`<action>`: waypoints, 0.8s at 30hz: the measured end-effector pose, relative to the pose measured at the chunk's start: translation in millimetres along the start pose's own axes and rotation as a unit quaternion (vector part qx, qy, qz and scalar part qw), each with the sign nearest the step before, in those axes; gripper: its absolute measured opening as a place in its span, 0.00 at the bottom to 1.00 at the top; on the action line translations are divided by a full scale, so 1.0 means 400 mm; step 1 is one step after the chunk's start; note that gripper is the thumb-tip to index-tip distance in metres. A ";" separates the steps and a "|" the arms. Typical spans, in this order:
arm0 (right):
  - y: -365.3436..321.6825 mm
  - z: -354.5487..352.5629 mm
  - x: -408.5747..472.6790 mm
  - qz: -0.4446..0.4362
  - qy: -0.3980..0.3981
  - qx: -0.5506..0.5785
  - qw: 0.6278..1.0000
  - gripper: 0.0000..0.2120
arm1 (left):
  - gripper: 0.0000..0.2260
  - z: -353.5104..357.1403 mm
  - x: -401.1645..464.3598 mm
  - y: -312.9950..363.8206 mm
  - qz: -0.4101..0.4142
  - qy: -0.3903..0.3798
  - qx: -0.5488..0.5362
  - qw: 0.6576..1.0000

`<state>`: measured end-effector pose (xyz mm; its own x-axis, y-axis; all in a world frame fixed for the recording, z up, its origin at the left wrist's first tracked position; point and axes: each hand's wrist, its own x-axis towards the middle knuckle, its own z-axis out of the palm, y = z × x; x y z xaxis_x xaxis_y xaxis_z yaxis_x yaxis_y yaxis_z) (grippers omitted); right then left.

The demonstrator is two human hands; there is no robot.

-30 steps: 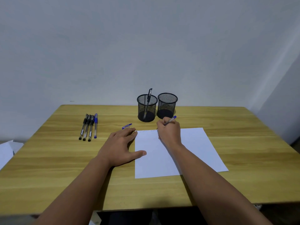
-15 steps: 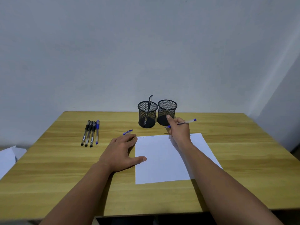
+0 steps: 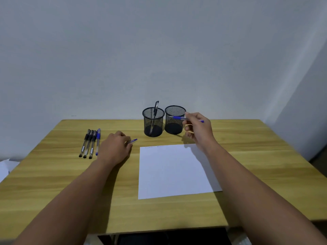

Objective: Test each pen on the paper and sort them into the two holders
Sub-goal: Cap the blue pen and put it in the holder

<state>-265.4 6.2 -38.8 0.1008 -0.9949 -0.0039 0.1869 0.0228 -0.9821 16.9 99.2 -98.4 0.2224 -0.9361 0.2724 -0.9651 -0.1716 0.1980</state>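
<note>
My right hand pinches a blue pen held level in front of the right mesh holder, its tip pointing left. The left mesh holder has one black pen standing in it. My left hand lies on the table with its fingers on a blue pen cap. White paper lies in the middle with faint marks near its top edge. Several pens, most black and one blue, lie in a row at the left.
The wooden table backs onto a plain wall. Some white paper lies off the table's left edge, on the floor.
My right hand has lifted the blue pen from the paper and carried it up to the right holder. My left hand has left the paper's edge and reached the blue cap.
</note>
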 end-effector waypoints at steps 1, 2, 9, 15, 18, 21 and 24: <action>0.002 0.007 -0.001 0.001 -0.013 -0.004 1.000 0.08 | 0.15 0.002 0.005 -0.009 -0.001 0.000 0.002 1.000; 0.002 0.012 -0.003 0.005 -0.026 -0.008 1.000 0.07 | 0.14 0.003 0.008 -0.014 -0.006 0.002 -0.005 1.000; -0.005 0.003 -0.021 0.003 -0.081 -0.115 0.990 0.06 | 0.08 -0.012 -0.003 0.010 -0.033 0.007 -0.092 0.995; 0.015 0.032 -0.041 -0.087 -0.099 -0.235 0.963 0.06 | 0.07 -0.086 -0.021 0.072 -0.040 0.015 -0.290 0.956; 0.024 0.045 -0.047 -0.120 -0.105 -0.260 0.952 0.04 | 0.07 -0.122 -0.034 0.086 -0.021 0.014 -0.303 0.953; 0.028 0.051 -0.053 -0.135 -0.113 -0.273 0.946 0.04 | 0.07 -0.145 -0.046 0.092 -0.010 0.008 -0.318 0.948; 0.026 0.051 -0.065 -0.136 -0.125 -0.277 0.943 0.04 | 0.05 -0.158 -0.054 0.097 -0.007 0.005 -0.324 0.946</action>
<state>-246.0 34.3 -44.9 0.3627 -0.9006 0.2394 -0.2935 -0.3542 -0.8879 -16.5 132.1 -37.0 0.2378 -0.9321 0.2734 -0.6755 0.0436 0.7361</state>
